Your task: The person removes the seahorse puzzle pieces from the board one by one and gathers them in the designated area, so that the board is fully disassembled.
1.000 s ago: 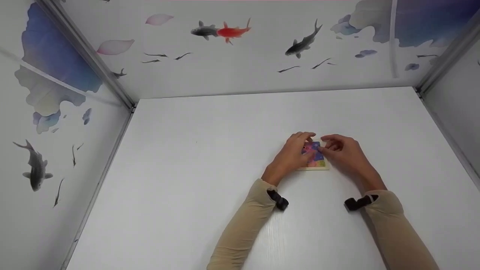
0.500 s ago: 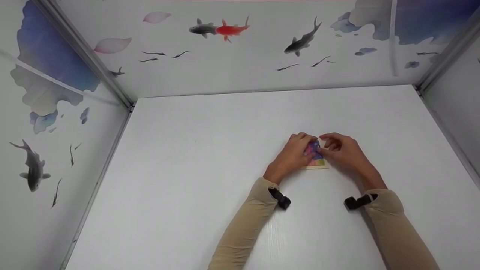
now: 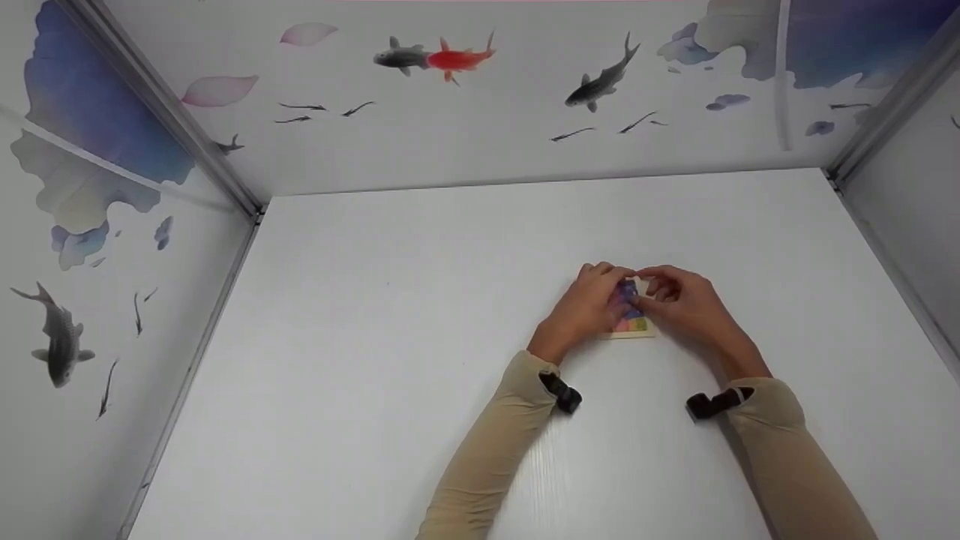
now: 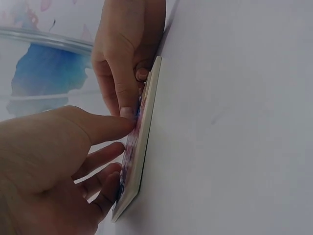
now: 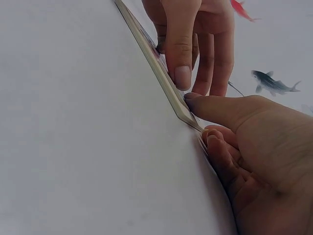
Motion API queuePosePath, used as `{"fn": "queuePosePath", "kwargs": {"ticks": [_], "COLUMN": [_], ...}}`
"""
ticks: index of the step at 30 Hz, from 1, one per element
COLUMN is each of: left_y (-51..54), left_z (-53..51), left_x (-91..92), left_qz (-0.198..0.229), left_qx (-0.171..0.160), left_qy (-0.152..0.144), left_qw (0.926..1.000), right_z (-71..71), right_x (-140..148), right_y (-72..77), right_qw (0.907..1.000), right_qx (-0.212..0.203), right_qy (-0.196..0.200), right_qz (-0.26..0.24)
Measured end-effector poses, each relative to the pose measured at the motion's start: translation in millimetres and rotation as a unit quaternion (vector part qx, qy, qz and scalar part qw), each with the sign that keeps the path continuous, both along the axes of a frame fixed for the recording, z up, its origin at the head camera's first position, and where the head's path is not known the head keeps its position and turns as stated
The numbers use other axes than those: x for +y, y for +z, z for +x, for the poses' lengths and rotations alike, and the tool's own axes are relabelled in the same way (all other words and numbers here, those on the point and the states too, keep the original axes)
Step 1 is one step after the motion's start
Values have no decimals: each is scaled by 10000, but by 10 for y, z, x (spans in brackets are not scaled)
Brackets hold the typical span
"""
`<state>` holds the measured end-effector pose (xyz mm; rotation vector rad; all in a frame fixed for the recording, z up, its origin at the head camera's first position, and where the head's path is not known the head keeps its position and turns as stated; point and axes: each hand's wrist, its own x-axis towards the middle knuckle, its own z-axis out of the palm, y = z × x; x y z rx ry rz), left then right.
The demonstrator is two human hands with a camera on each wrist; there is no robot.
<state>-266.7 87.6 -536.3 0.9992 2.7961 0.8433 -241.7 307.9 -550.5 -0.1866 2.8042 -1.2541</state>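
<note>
A small jigsaw puzzle (image 3: 630, 324) with a bright multicoloured picture and a pale wooden rim lies flat on the white table. My left hand (image 3: 586, 309) covers its left part; in the left wrist view the thumb (image 4: 115, 128) and fingertips touch the picture side. From the right, my right hand (image 3: 688, 306) holds the board's edge. Its thumb (image 5: 215, 107) presses on the top face near that edge, while the other fingers curl beside the rim. Both thumbs are close together over the picture. My hands hide much of the puzzle, so single pieces cannot be made out.
White table (image 3: 390, 360) surrounds the puzzle on all sides. Behind it rises a white back wall (image 3: 480, 142) painted with fish and petals, and side walls stand left and right. Each wrist wears a black strap mount (image 3: 709, 405).
My left hand has shifted slightly right over the puzzle, covering more of it. The right thumb and index finger have edged a little left. The head view has drifted slightly.
</note>
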Motion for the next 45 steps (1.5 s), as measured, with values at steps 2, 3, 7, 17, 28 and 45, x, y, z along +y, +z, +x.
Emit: {"fn": "queuePosePath", "kwargs": {"ticks": [2, 3, 7, 17, 28, 45], "left_y": [9, 13, 36, 83, 119, 272], "left_z": [-1, -5, -15, -9, -50, -62], "left_x": [5, 7, 17, 55, 32, 145], "left_qz": [-42, -53, -138, -634, -770, -1457], "left_qx": [6, 4, -113, 11, 39, -410], "left_qy": [14, 24, 48, 313, 311, 317], "left_qw": [10000, 10000, 9998, 9975, 9965, 9880], "right_z": [3, 3, -4, -19, -13, -11], "right_x": [1, 3, 8, 0, 7, -5], "right_y": [0, -3, -19, -42, -40, -35], "right_qw": [10000, 10000, 10000, 9999, 9999, 9999], "right_qx": [22, 38, 35, 58, 83, 0], "right_qy": [2, 9, -14, -68, -29, -40], "right_qz": [-10, -25, -64, -84, -102, -119]}}
